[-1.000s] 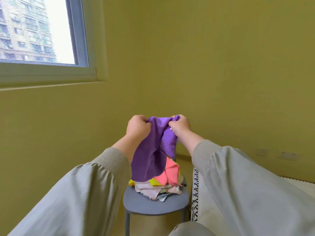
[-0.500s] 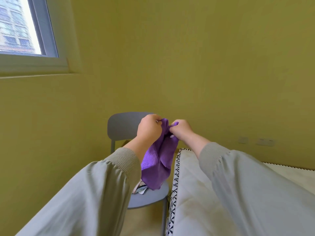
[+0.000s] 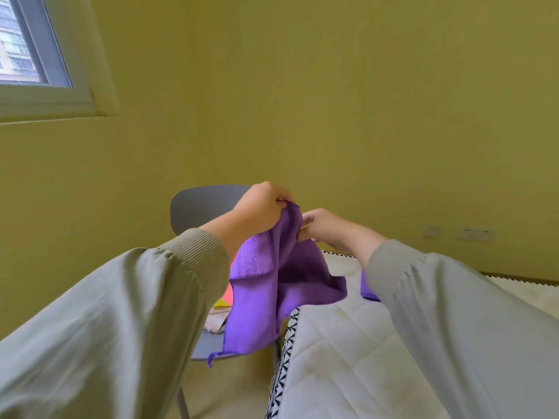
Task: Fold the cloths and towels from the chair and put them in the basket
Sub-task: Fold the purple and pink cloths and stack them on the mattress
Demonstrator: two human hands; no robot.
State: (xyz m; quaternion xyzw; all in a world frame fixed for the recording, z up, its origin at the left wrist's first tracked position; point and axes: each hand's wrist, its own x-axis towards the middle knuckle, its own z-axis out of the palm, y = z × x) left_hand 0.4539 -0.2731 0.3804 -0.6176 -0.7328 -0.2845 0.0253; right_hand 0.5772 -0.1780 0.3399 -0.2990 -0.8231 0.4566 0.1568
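Observation:
A purple cloth (image 3: 266,300) hangs in the air between the grey chair (image 3: 199,207) and the white mattress (image 3: 348,352). My left hand (image 3: 260,207) grips its top edge from the left. My right hand (image 3: 320,228) pinches the same edge just to the right, the two hands close together. The cloth's lower part drapes over the mattress corner and in front of the chair seat. Behind it, a pile of cloths (image 3: 219,309) in pink, yellow and beige shows on the seat, mostly hidden. No basket is in view.
The mattress with a black-and-white patterned edge (image 3: 284,358) fills the lower right. Yellow-green walls stand behind, with sockets (image 3: 473,234) low on the right wall and a window (image 3: 27,55) at upper left.
The view has swung right from the chair toward the mattress. Both hands carried the purple cloth up off the pile and rightward, and it now spreads wider over the mattress corner.

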